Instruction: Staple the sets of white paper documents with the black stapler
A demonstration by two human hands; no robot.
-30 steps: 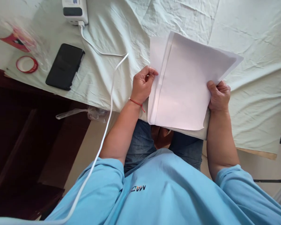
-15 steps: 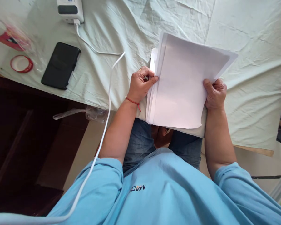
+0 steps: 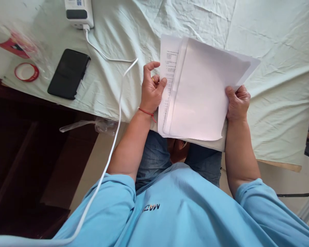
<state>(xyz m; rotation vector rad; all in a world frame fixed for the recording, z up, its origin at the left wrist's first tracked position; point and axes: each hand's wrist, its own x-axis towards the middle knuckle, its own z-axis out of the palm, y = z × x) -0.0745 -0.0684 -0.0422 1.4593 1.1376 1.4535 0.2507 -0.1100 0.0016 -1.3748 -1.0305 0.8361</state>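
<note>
A stack of white paper sheets (image 3: 201, 92) is in front of me at the table's near edge, its top sheet blank. At its left side a printed sheet (image 3: 169, 65) shows a strip of small text, too small to read. My left hand (image 3: 153, 84) grips the left edge of that printed sheet, thumb on top, index finger raised and bent. My right hand (image 3: 238, 101) is closed on the right edge of the stack, thumb on the top sheet and fingers underneath. The sheets' far right corner lifts a little off the cloth.
A pale green cloth (image 3: 278, 103) covers the table. To the left lie a black phone (image 3: 69, 73), a red and white ring (image 3: 26, 72) and a clear plastic wrapper (image 3: 33, 48). A white cable (image 3: 119, 103) runs from a white device (image 3: 79, 13) past my left arm.
My left hand has moved slightly left, and the printed sheet now sticks out from the stack's left side. The right hand stays on the right edge.
</note>
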